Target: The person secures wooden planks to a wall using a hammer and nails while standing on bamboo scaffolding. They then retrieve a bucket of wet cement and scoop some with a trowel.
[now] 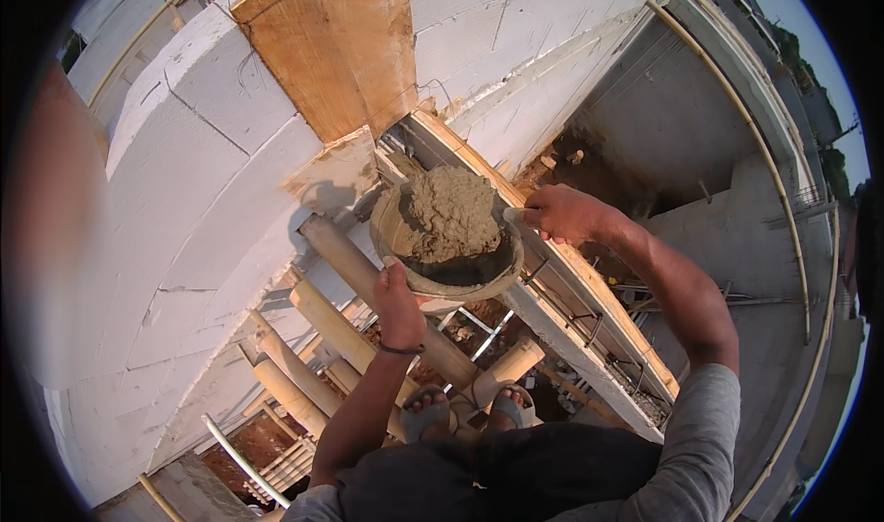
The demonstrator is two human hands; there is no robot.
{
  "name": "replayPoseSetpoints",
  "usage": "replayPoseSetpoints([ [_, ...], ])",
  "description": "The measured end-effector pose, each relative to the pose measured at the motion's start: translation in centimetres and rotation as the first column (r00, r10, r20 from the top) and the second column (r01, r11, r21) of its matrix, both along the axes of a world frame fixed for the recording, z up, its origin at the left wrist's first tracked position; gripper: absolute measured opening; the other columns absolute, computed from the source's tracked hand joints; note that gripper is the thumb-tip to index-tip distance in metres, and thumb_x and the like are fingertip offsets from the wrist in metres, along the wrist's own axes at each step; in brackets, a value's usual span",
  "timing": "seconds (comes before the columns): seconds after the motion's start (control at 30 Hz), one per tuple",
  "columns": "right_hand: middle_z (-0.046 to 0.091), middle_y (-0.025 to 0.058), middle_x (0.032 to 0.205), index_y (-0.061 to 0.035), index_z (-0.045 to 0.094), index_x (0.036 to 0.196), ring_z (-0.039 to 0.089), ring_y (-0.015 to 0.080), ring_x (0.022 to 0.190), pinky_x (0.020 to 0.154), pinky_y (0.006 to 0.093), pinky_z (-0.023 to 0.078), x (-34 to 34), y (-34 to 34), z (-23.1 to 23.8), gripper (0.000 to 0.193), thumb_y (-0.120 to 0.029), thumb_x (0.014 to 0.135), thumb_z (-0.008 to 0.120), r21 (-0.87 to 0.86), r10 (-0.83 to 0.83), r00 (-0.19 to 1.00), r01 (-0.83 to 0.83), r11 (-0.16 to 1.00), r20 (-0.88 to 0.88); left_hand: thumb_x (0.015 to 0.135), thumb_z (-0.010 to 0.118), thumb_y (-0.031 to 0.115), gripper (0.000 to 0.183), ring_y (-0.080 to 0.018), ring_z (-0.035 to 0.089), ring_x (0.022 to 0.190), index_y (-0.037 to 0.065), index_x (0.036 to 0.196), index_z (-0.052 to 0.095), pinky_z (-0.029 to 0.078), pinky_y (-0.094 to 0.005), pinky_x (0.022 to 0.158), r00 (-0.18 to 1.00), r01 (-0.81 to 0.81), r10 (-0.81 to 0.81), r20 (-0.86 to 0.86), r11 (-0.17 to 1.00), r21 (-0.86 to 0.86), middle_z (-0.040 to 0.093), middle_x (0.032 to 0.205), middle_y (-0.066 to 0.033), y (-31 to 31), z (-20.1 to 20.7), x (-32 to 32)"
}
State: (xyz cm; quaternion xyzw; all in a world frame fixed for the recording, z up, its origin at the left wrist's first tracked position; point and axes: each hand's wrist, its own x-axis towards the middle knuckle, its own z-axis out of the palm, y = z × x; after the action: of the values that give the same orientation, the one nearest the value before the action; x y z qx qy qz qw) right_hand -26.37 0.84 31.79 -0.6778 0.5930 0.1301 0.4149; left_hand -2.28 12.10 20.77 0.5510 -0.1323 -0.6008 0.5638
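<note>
A mortar-crusted bucket (391, 232) hangs in front of me over the end of a narrow timber-edged form (562, 315). Thick wet grey concrete or mortar (451, 211) is heaped inside, mostly toward its far side, leaving the near inner wall dark and partly bare. My left hand (401, 296) is closed on the bucket's near left side, thumb upward. At the right rim, my right hand (564, 214) is closed with fingers curled; a pale piece shows between it and the mix. The fingers hide exactly what part it grips.
White block wall (212, 145) rises on the left, with an orange-brown plywood panel (336, 52) ahead. Bamboo poles (345, 255) prop the space below. My sandalled feet (428, 416) stand on poles high above rubble. Steel bars (580, 319) run inside the form. A deep pit (599, 163) lies right.
</note>
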Motion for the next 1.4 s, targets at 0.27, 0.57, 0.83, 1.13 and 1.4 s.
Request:
replayPoseSetpoints([
  [0.27, 0.066, 0.0288, 0.089, 0.0093, 0.067, 0.085, 0.066, 0.0405, 0.091, 0.075, 0.0439, 0.054, 8.7, -5.1, -5.9, 0.032, -0.020, 0.086, 0.054, -0.454, -0.008, 1.000, 0.000, 0.891, -0.017, 0.101, 0.047, 0.039, 0.035, -0.0077, 0.044, 0.068, 0.006, 0.089, 0.050, 0.055, -0.0319, 0.051, 0.999, -0.017, 0.019, 0.027, 0.997, -0.076, 0.041, 0.083, 0.0021, 0.4, -0.7, -0.9],
  [0.57, 0.058, 0.0321, 0.104, 0.0093, 0.049, 0.116, 0.062, 0.0470, 0.091, 0.079, 0.0506, 0.052, 7.6, -2.1, -4.3, 0.037, -0.005, 0.082, 0.055, -0.651, -0.131, 0.987, 0.043, 0.758, -0.088, 0.102, 0.048, 0.036, 0.035, -0.0063, 0.044, 0.067, 0.002, 0.096, 0.054, 0.048, -0.0288, 0.050, 0.969, 0.133, -0.101, 0.224, 0.982, -0.136, 0.046, 0.077, 0.0019, 0.4, -0.9, -0.5],
  [0.83, 0.064, 0.0251, 0.090, -0.0007, 0.050, 0.106, 0.063, 0.0461, 0.081, 0.070, 0.0540, 0.051, -1.5, 7.7, -1.0, 0.024, -0.012, 0.084, 0.055, -0.468, -0.124, 0.958, -0.012, 0.884, -0.259, 0.103, 0.048, 0.032, 0.034, -0.0055, 0.047, 0.068, -0.001, 0.098, 0.057, 0.044, -0.0243, 0.059, 0.849, 0.365, -0.245, 0.467, 0.912, -0.185, 0.054, 0.077, 0.0006, -1.3, -0.4, -0.4],
  [1.13, 0.068, 0.0213, 0.086, 0.0080, 0.058, 0.100, 0.070, 0.0304, 0.075, 0.060, 0.0394, 0.056, 0.6, 5.7, -7.7, 0.023, -0.009, 0.085, 0.055, -0.545, 0.146, 0.916, -0.344, 0.765, -0.373, 0.099, 0.054, 0.027, 0.034, -0.0120, 0.060, 0.059, -0.006, 0.104, 0.059, 0.055, -0.0296, 0.045, 0.705, 0.618, -0.481, 0.521, 0.777, -0.117, 0.058, 0.073, -0.0063, -3.0, 2.5, -0.8],
  [1.4, 0.064, 0.0173, 0.081, 0.0103, 0.056, 0.110, 0.067, 0.0268, 0.069, 0.055, 0.0337, 0.052, 3.1, 9.9, -6.9, 0.038, -0.012, 0.079, 0.059, -0.604, 0.400, 0.790, -0.613, 0.510, -0.465, 0.098, 0.054, 0.025, 0.034, -0.0139, 0.062, 0.057, -0.008, 0.103, 0.058, 0.056, -0.0304, 0.044, 0.603, 0.703, -0.530, 0.596, 0.706, -0.084, 0.058, 0.072, -0.0083, -3.8, 2.8, 0.7],
])
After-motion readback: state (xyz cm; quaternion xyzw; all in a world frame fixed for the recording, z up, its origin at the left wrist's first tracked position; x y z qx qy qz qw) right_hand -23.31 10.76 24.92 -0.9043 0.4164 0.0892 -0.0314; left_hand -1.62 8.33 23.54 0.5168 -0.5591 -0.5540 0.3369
